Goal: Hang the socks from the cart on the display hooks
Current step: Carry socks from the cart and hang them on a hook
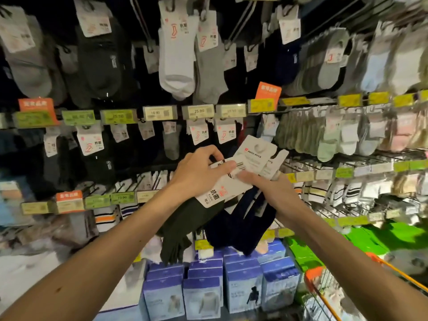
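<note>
A shop display wall with a dark back panel [144, 93] is shown, crossed by horizontal rails on which yellow, green and white price labels [157, 113] are clipped, with orange signs [268, 90] set above some of them. Wire display hooks [310, 163] are seen jutting forward from the wall in rows. Blue-and-white boxes [243, 283] printed with garments are stood upright in a row on the lowest level, bright green packs [370, 237] are stacked just to their right, and the outer edges of the view are blurred.

Dim, edges blurred — perhaps motion, fisheye-warped
</note>
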